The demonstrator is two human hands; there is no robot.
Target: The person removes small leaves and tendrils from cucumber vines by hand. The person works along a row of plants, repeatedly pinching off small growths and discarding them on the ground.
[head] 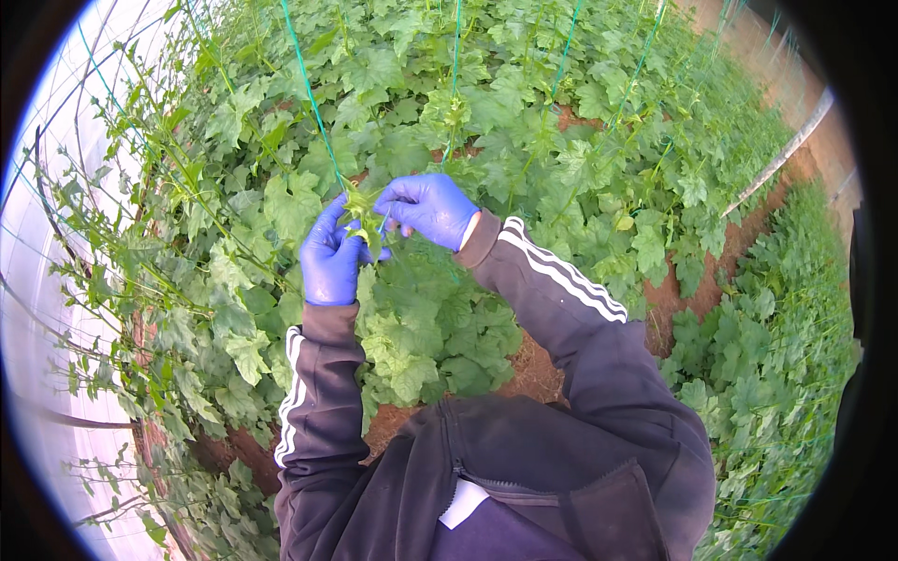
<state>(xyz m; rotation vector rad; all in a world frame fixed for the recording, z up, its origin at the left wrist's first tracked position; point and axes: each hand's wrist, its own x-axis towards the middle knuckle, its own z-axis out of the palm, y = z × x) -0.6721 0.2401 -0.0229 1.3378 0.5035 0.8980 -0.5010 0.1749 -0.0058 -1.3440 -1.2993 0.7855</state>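
My left hand (331, 256), in a blue-violet glove, cups the leafy tip of a vine shoot (361, 207) between thumb and fingers. A taut green twine (309, 91) runs down from above and meets the shoot at my left fingertips. From the right, my right hand (428, 207), gloved alike, has thumb and forefinger pinched together at the shoot's edge. A short blue-green strand, seemingly the same twine, shows below that thumb; the pinch itself is partly hidden. Bare fingertips show through the right glove.
Dense lobed-leaf vines (435, 322) fill the bed before me. More green twines (456, 56) hang among them. On the left stand tall stems (189, 182) near plastic sheeting (63, 336). A pale pole (782, 154) slants at the right, beside a reddish soil strip (691, 298).
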